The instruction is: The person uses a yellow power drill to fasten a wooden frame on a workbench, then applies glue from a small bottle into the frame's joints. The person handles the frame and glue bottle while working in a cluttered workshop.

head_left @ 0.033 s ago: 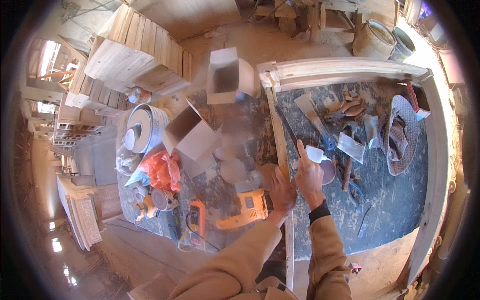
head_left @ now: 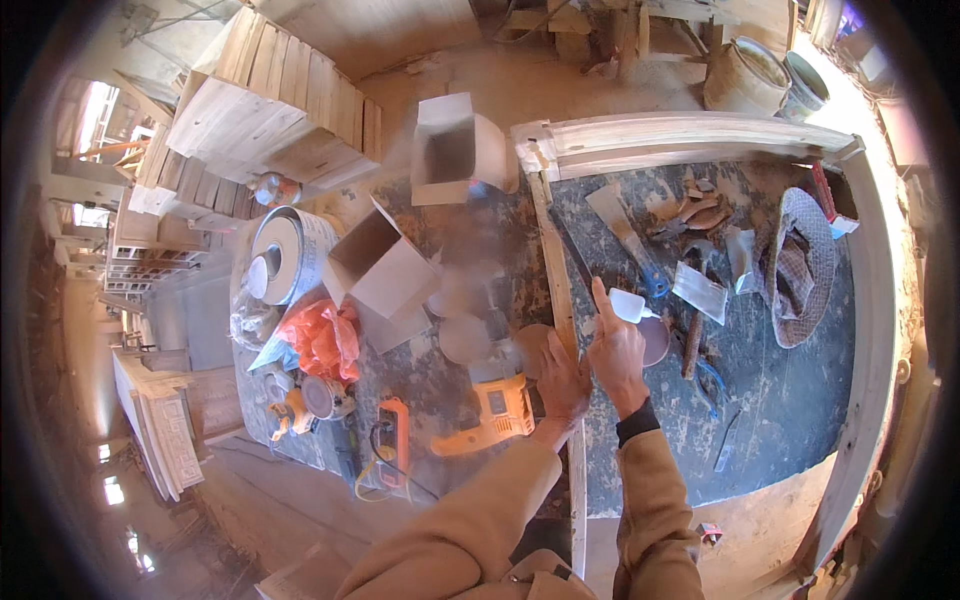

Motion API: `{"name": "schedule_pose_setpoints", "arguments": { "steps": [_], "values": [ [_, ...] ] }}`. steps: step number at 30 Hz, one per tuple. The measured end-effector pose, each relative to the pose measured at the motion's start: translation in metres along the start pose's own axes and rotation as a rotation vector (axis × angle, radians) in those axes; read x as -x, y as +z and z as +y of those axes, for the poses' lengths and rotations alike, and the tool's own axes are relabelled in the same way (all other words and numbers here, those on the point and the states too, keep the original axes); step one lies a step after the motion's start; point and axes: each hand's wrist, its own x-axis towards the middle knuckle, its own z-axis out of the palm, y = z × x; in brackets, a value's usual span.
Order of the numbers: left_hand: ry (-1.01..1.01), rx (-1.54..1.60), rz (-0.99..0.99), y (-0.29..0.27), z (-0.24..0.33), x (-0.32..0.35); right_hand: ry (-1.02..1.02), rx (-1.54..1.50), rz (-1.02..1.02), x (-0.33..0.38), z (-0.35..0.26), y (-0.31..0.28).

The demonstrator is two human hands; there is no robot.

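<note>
The right hand [head_left: 617,352] grips a small white plastic glue bottle [head_left: 627,305], index finger raised. The left hand [head_left: 561,377] lies flat and open on a long pale wooden strip [head_left: 556,275], with an orange power drill [head_left: 490,411] just left of it.

Blurred white discs [head_left: 468,300], perhaps lids; the left hand [head_left: 560,378] hides the wood beneath.

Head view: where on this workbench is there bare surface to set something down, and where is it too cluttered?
The widest bare patch is the dark bench top below the hat, right of the right hand. A smaller one lies just inside the wooden frame, left of the scraper. Left of the left hand, boxes, tins and the yellow drill crowd it.
</note>
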Motion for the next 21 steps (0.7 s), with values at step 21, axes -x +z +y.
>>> {"name": "schedule_pose_setpoints", "arguments": {
  "steps": [21],
  "values": [
    [0.119,-0.040,-0.047,-0.004,-0.008,0.004,-0.112,-0.387,0.202,-0.011,0.003,0.031]
  ]
}}
